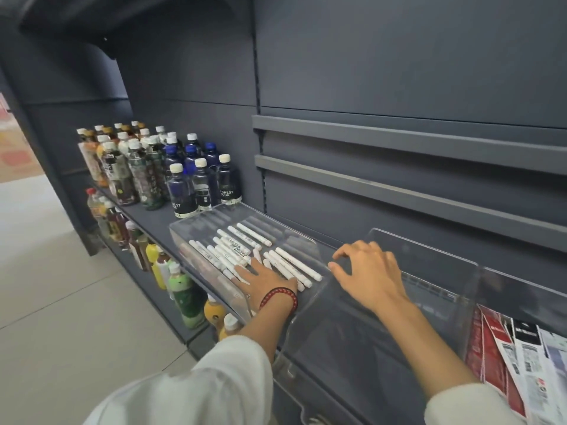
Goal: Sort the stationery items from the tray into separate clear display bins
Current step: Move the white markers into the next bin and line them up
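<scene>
A heap of white plastic marker pens [233, 250] lay loose in a clear acrylic display bin [179, 233] that stood on a dark grey metal shelf [153, 222]. Most of the pens lay roughly side by side, slanting toward the back panel. The left hand [264, 279] rested flat on the nearer pens, its fingers straight and spread, pressing on them rather than closing round any one. A red beaded bracelet [280, 296] circled that wrist, and a white sleeve [214, 378] covered the forearm behind it.

The right hand [371, 271] hung just beside the pen bin, over a second clear acrylic bin [429, 250] that stood next to it on the right. Its fingers were loosely bent and parted, with nothing visible between them (whether the fingertips touched the clear wall between the two bins could not be told through the transparent plastic). No contents could be made out in that second bin.

Further right, red and white printed packets [527, 357] stood packed together on edge. To the left of the pen bin, bottled drinks [184, 191] with white and blue caps stood in rows on the same shelf, the nearest ones just beside the bin's far corner.
</scene>
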Demonstrator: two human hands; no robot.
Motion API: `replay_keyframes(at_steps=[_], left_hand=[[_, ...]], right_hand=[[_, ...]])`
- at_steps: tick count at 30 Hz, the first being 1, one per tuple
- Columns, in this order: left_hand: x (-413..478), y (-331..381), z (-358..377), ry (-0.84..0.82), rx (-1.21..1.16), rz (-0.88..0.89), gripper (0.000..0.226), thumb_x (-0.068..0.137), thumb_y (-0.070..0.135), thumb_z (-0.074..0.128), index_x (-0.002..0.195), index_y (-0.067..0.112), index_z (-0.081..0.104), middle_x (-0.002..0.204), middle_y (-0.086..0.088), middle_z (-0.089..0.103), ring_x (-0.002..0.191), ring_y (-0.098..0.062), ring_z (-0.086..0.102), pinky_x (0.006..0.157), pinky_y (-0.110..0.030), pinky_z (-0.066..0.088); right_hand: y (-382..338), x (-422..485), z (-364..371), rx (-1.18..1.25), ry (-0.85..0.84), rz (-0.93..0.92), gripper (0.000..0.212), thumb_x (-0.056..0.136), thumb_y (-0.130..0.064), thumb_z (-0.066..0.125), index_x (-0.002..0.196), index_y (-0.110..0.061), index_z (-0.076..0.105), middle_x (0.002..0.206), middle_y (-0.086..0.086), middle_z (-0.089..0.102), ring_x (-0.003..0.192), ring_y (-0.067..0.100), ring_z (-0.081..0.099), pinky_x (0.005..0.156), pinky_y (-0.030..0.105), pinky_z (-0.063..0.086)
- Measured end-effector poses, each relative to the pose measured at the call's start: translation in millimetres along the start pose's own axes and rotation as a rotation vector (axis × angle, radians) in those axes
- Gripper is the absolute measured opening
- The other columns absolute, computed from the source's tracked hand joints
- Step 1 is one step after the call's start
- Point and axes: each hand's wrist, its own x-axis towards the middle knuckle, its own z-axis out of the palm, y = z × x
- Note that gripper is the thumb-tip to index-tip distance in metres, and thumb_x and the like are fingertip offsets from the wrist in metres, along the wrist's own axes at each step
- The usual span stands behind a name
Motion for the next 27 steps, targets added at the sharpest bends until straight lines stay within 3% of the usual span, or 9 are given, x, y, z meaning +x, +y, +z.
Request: replay_keyframes(at_steps=[6,10,16,21,23,25,27], left_hand=[[-1.0,4.1,5.7,0.053,-0.013,-0.048,0.115,0.074,0.060,0.068,0.151,0.015,-0.004,0.156,-0.014,-0.018,0.145,-0.033,-0.013,0.117,-0.040,0.011],[-0.1,5.2,6.1,0.083,-0.072,-0.066,0.118,0.075,0.054,0.071,0.150,0.012,-0.008,0.154,-0.017,-0.024,0.144,-0.031,-0.015,0.117,-0.036,0.008],[9.2,-5.3,-3.9,0.079,-0.144,-0.033,0.126,0.070,0.043,0.080,0.149,0.012,-0.013,0.153,-0.012,-0.028,0.145,-0.027,-0.011,0.116,-0.037,0.017],[7.0,-3.5,-7.3,0.029,-0.091,-0.063,0.141,0.058,0.063,0.078,0.147,0.008,-0.017,0.154,-0.019,-0.017,0.145,-0.032,-0.011,0.117,-0.044,0.018],[6.7,1.0,-10.9,-0.016,-0.107,-0.095,0.132,0.064,0.053,0.080,0.148,0.003,-0.010,0.154,-0.024,-0.007,0.145,-0.033,-0.002,0.114,-0.040,0.026],[27.0,-1.6,0.7,-0.163,-0.135,-0.145,0.112,0.071,0.042,0.079,0.147,-0.001,0.007,0.153,-0.026,0.012,0.142,-0.038,0.015,0.109,-0.041,0.031],[64.8,-11.0,27.6,-0.178,-0.050,-0.188,0.136,0.036,0.060,0.084,0.146,0.005,0.024,0.150,-0.025,0.025,0.135,-0.044,0.031,0.108,-0.052,0.034]], right_hand=[[7.7,-6.1,-4.1,0.001,0.007,-0.012,0.031,0.096,-0.051,0.044,0.119,-0.036,0.057,0.126,-0.011,0.055,0.119,0.013,0.045,0.098,0.032,0.033],[12.1,-8.3,-5.4,0.007,0.013,-0.008,0.030,0.096,-0.050,0.044,0.119,-0.037,0.056,0.127,-0.012,0.054,0.120,0.013,0.045,0.099,0.032,0.032],[10.4,-5.9,-4.2,0.001,0.019,-0.017,0.031,0.096,-0.050,0.044,0.120,-0.035,0.057,0.127,-0.010,0.054,0.120,0.014,0.045,0.099,0.032,0.033],[4.4,-2.4,-2.6,0.004,0.005,-0.022,0.031,0.096,-0.049,0.044,0.120,-0.035,0.056,0.127,-0.010,0.054,0.121,0.014,0.045,0.099,0.033,0.033],[2.2,-2.1,-2.4,0.000,0.002,-0.033,0.032,0.096,-0.049,0.044,0.121,-0.034,0.056,0.128,-0.010,0.054,0.122,0.014,0.044,0.100,0.033,0.033],[2.1,-2.1,-3.1,-0.009,0.004,-0.035,0.033,0.096,-0.050,0.044,0.123,-0.034,0.055,0.128,-0.010,0.053,0.122,0.014,0.044,0.101,0.033,0.033],[2.3,-2.5,-5.1,-0.016,0.000,-0.030,0.034,0.096,-0.050,0.045,0.123,-0.033,0.055,0.128,-0.008,0.053,0.122,0.015,0.044,0.100,0.034,0.033]])
